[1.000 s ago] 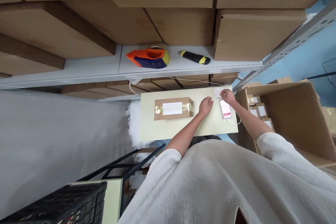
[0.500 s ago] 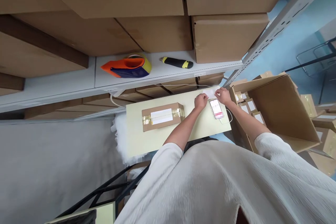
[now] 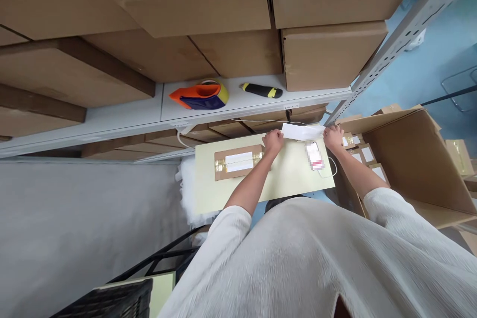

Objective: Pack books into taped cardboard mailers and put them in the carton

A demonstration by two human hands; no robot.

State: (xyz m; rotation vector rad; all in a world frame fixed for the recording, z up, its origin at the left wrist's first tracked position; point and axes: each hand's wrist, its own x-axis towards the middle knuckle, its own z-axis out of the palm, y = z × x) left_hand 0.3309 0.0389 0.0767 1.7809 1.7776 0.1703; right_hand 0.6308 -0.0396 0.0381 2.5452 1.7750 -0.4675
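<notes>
A white paper sheet (image 3: 301, 132), like a label, is stretched between my two hands above the far right part of the table. My left hand (image 3: 274, 141) is closed at the sheet's left end. The right end is pinched by my right hand (image 3: 334, 137). Just below the sheet lies a phone (image 3: 315, 156) with a lit, partly blurred screen and a white cable. Left of my left hand, a taped cardboard box (image 3: 220, 171) rests on the table with a white label (image 3: 239, 162) on its top.
On the shelf (image 3: 149, 110) ahead are an orange and blue tape dispenser (image 3: 199, 96) and a black and yellow utility knife (image 3: 262, 90), with cardboard boxes behind. A large open carton (image 3: 413, 159) holding small labelled boxes stands right of the pale table (image 3: 208, 198). White wrap (image 3: 188, 191) hangs at its left.
My hands have moved apart, left hand leftward, and the white sheet now spans between them. The camera view has shifted slightly, moving the shelf and table rightward in the picture.
</notes>
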